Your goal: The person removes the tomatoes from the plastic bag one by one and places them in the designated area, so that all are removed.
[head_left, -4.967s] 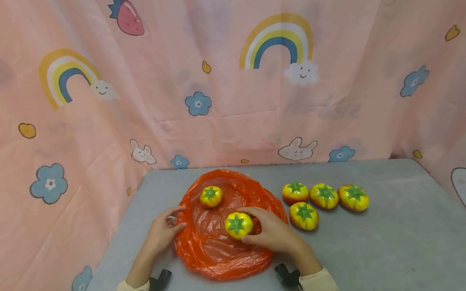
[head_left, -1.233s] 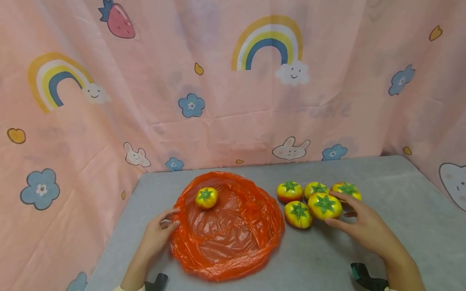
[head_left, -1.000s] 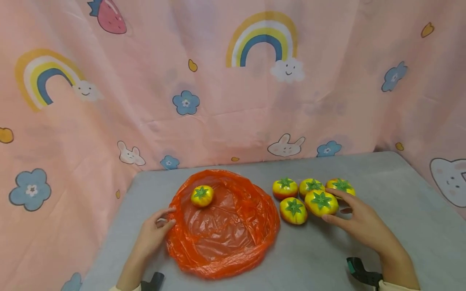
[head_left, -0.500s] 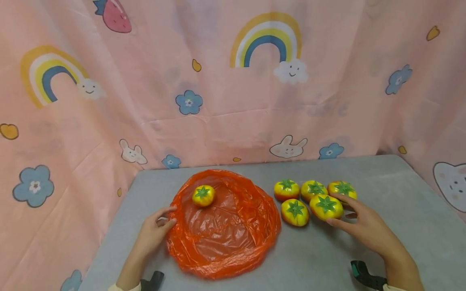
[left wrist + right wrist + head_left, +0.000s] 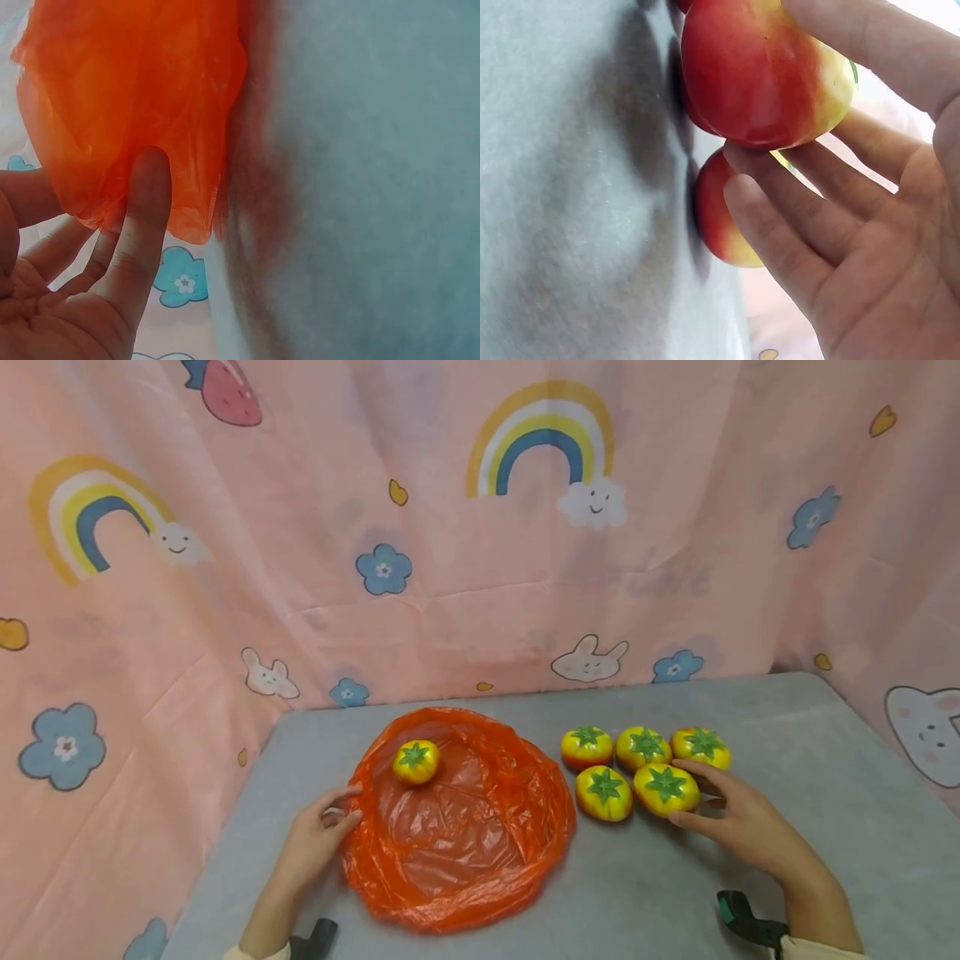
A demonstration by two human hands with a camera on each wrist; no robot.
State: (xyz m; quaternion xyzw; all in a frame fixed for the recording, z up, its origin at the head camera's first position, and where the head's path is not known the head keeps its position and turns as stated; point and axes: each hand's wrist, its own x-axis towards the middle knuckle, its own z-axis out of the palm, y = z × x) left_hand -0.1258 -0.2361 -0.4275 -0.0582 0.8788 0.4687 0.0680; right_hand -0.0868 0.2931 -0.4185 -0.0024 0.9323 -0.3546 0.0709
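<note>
My left hand (image 5: 318, 835) pinches the rim of an orange-red plastic bag (image 5: 487, 893), its mouth spread wide on the table. In the left wrist view, fingers lie on both sides of the bag's thin film (image 5: 150, 82). One toy tomato (image 5: 416, 762), yellow with a green star-shaped calyx, sits inside the bag toward the back left. My right hand (image 5: 738, 818) grips another toy tomato (image 5: 666, 790) between thumb and fingers, in the front row of a group right of the bag. The right wrist view shows this tomato's red underside (image 5: 757, 82) close by the table.
More toy tomatoes stand around the held one: one to its left (image 5: 604, 793), and a back row with a left one (image 5: 587, 747), a middle one (image 5: 642, 748) and a right one (image 5: 701, 748). A patterned pink curtain (image 5: 480, 610) hangs behind the grey table (image 5: 615, 893).
Five seconds ago my right hand held a tomato over the bag; it has moved right with it to the group. Since half a second ago the tomato has come down slightly. My left hand stays.
</note>
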